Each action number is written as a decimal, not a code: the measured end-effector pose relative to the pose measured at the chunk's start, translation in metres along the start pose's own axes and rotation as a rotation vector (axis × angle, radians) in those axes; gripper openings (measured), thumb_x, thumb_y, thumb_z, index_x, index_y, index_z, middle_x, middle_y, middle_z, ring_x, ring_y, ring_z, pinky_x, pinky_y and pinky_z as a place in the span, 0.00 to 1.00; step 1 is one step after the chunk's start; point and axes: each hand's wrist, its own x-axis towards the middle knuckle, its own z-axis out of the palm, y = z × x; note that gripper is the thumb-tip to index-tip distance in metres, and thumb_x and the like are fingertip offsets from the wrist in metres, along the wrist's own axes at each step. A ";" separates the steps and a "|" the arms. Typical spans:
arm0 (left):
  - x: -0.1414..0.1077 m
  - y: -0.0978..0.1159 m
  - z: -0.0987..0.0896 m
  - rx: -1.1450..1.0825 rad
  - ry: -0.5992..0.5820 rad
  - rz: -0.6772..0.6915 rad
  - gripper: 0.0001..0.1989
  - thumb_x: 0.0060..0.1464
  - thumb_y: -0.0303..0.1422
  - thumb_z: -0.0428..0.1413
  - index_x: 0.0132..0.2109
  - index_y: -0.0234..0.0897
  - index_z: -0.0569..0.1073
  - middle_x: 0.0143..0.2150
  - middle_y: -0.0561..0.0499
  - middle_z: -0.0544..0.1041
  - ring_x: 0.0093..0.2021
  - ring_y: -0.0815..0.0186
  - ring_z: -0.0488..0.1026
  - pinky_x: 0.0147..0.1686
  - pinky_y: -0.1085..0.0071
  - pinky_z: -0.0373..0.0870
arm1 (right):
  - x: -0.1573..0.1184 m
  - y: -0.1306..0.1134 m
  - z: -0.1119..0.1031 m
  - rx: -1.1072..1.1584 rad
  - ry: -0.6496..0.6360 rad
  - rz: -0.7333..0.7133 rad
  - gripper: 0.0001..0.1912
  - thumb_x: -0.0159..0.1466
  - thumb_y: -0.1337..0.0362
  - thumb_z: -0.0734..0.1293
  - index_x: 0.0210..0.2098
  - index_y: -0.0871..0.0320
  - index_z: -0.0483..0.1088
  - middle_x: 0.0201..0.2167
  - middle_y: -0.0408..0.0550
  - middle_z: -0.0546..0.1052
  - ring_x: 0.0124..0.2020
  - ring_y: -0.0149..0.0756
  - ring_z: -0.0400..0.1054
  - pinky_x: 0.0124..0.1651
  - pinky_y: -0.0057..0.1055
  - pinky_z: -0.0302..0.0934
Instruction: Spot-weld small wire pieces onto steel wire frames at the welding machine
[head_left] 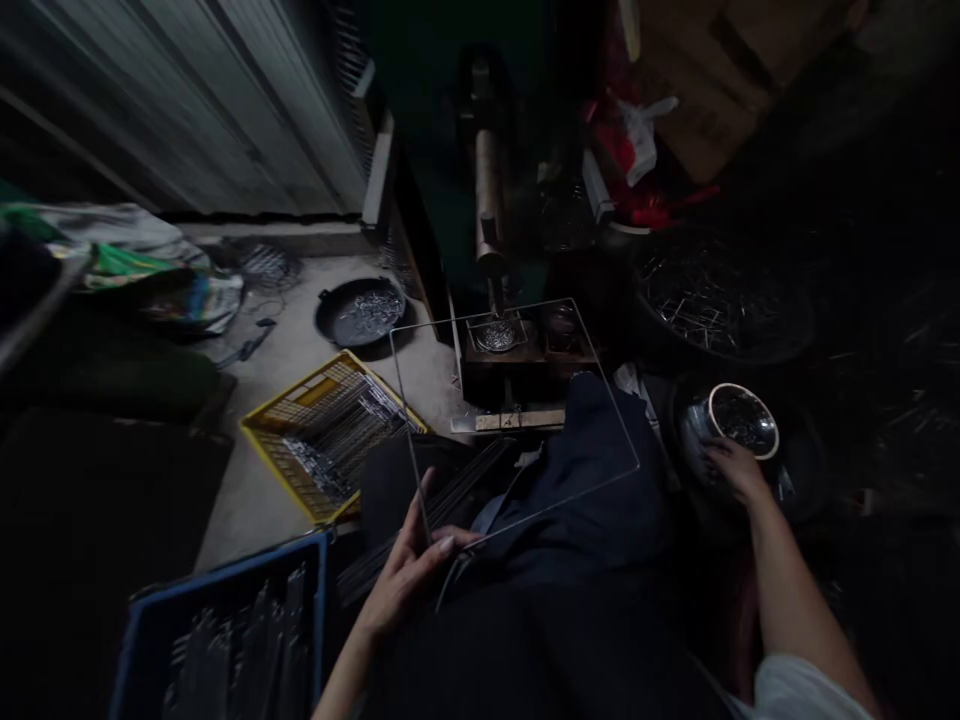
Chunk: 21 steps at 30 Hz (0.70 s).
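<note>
My left hand (412,560) is closed on a thin wire frame (400,385), bent into a large four-sided shape, pinching it near its lower left corner. The frame is tilted above my dark-clothed lap and its far side overlaps the view of a machine (491,200). Low on that machine sits a small round heap of shiny metal bits (496,336). My right hand (739,468) reaches to a pale-rimmed round container (777,440) with small pieces in it. Its fingers look drawn together at the container's near left side; what they hold, if anything, is too dark to see.
A yellow crate (259,440) holds wire rods, and a blue crate (225,570) holds dark strips. A black pan (330,318) with small metal pieces stands on the floor. Right of the machine, a wide dark basin (795,330) contains bent wires. Cardboard (697,90) lies behind.
</note>
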 end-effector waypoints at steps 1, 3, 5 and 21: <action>0.005 0.001 -0.002 0.007 -0.019 0.005 0.50 0.57 0.39 0.59 0.71 0.51 0.31 0.41 0.45 0.82 0.40 0.57 0.78 0.43 0.62 0.69 | -0.018 -0.013 -0.011 0.123 -0.012 0.010 0.16 0.55 0.64 0.68 0.41 0.64 0.76 0.25 0.50 0.77 0.24 0.38 0.70 0.24 0.30 0.63; 0.013 0.002 -0.006 0.010 -0.061 0.014 0.50 0.57 0.39 0.59 0.71 0.50 0.29 0.42 0.44 0.82 0.41 0.57 0.78 0.43 0.62 0.69 | -0.058 -0.045 -0.027 0.282 -0.075 -0.076 0.19 0.54 0.59 0.71 0.42 0.63 0.76 0.20 0.44 0.72 0.21 0.34 0.66 0.21 0.26 0.60; 0.021 0.000 -0.010 -0.001 -0.094 0.013 0.50 0.58 0.38 0.58 0.71 0.50 0.28 0.41 0.44 0.82 0.42 0.57 0.78 0.44 0.62 0.68 | -0.097 -0.084 -0.029 0.354 -0.168 -0.206 0.20 0.56 0.55 0.72 0.44 0.61 0.76 0.18 0.41 0.70 0.18 0.32 0.64 0.19 0.24 0.57; 0.039 -0.007 -0.018 -0.046 -0.141 0.091 0.46 0.60 0.35 0.56 0.72 0.50 0.32 0.39 0.45 0.82 0.41 0.57 0.77 0.47 0.58 0.66 | -0.147 -0.210 0.096 -0.161 -0.749 -1.257 0.45 0.56 0.50 0.76 0.67 0.54 0.58 0.61 0.56 0.69 0.65 0.51 0.59 0.66 0.55 0.54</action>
